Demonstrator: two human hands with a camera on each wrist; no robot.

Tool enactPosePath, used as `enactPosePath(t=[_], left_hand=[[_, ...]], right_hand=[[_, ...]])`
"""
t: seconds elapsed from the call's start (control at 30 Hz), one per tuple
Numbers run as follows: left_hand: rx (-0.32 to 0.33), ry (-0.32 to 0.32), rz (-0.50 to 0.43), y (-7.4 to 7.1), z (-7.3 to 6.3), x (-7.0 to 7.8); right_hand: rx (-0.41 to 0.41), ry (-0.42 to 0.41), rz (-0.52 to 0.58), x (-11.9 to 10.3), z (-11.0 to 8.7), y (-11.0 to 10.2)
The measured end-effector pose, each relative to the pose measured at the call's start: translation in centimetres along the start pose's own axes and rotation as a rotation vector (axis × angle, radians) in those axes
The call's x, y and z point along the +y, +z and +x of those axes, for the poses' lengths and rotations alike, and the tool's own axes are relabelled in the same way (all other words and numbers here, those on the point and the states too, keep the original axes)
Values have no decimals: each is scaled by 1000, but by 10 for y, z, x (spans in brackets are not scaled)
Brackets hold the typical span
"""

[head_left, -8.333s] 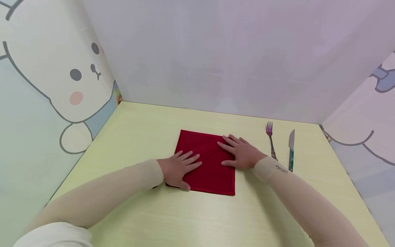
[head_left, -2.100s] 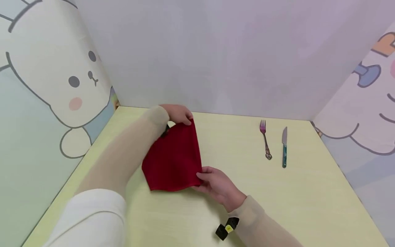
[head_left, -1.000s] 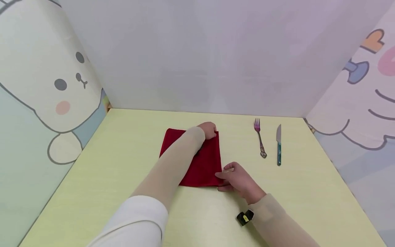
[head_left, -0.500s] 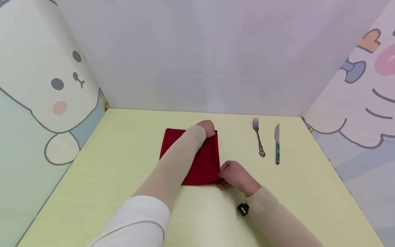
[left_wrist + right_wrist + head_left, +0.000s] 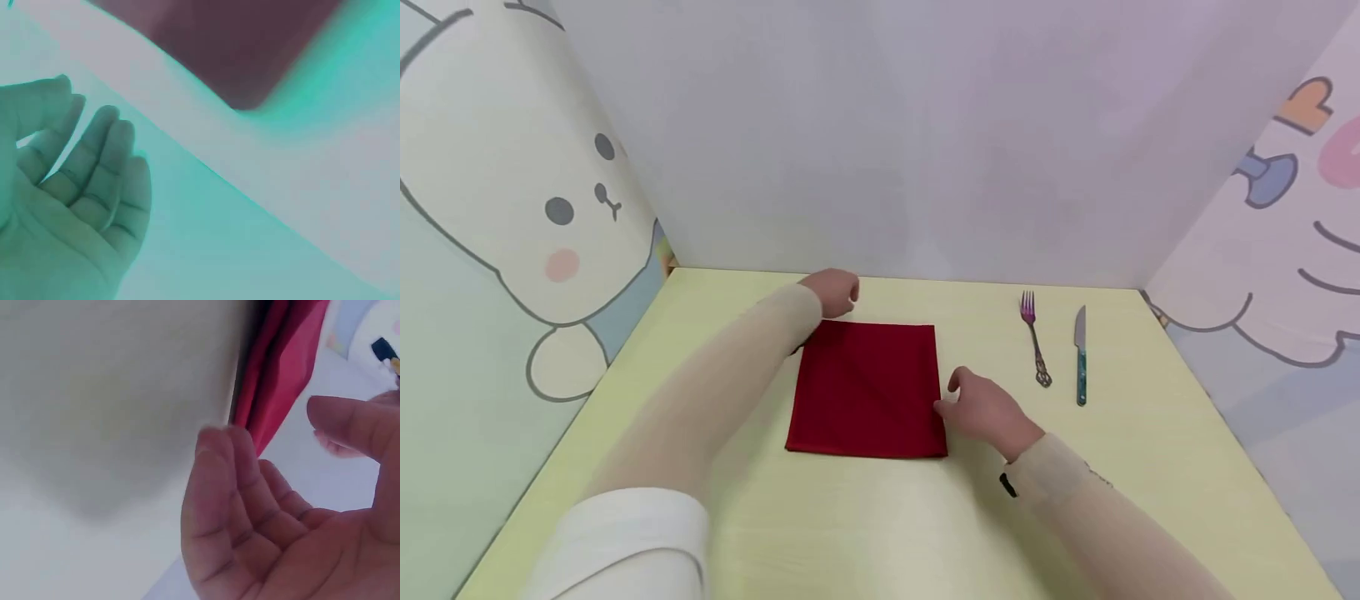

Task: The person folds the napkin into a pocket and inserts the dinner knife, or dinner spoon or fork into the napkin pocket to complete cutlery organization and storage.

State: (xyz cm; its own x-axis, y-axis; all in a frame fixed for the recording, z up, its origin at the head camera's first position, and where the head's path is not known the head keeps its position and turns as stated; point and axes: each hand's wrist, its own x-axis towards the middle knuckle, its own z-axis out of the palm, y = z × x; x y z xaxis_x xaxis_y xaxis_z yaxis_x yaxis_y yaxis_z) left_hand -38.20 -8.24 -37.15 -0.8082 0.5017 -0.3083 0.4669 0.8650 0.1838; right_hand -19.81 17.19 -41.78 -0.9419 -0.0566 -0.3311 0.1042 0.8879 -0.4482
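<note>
A folded red cloth napkin (image 5: pixel 868 392) lies flat as a square on the table, with layered edges visible in the right wrist view. My left hand (image 5: pixel 833 292) hovers by the napkin's far left corner. In the left wrist view its fingers (image 5: pixel 103 162) are loosely bent, hold nothing, and stay apart from the cloth. Beside the napkin's right edge is my right hand (image 5: pixel 988 410), thumb and fingers spread apart in a loose curve. The right wrist view shows nothing between those fingers (image 5: pixel 212 506); whether the fingertips touch the cloth edge, I cannot tell.
To the right on the pale yellow table (image 5: pixel 865 533) lie a fork (image 5: pixel 1035 342) and a table knife with a green handle (image 5: pixel 1081 358). A plain light wall (image 5: pixel 880 150) rises behind the table, and cartoon-printed panels (image 5: pixel 497 208) flank it.
Earlier, both hands pressed on the napkin, then lifted and folded it, holding its right corners. Now they have let go; the left hand has moved left, the right slightly forward.
</note>
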Motion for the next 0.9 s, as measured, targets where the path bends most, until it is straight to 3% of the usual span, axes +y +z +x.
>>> enactPosePath(t=[0.1,0.23,0.37,0.47,0.63,0.9], left_hand=[[-11,35,38,9,-18,-14],[-4,99,88,26,-39,-18],[28,120,137,41,-52,-24],[25,122,161,52,-53,-32],[-44,100,165,65,-55,-40],[-90,78,149,72,-52,-38]], right_hand=[[52,-144,-90,0,10,-4],[105,-356,-231,0,28,-8],[88,-494,-367,2,48,-10],[39,-539,-445,4,59,-9],[-80,-548,-524,3,71,-8],[-141,-508,-494,12,82,-12]])
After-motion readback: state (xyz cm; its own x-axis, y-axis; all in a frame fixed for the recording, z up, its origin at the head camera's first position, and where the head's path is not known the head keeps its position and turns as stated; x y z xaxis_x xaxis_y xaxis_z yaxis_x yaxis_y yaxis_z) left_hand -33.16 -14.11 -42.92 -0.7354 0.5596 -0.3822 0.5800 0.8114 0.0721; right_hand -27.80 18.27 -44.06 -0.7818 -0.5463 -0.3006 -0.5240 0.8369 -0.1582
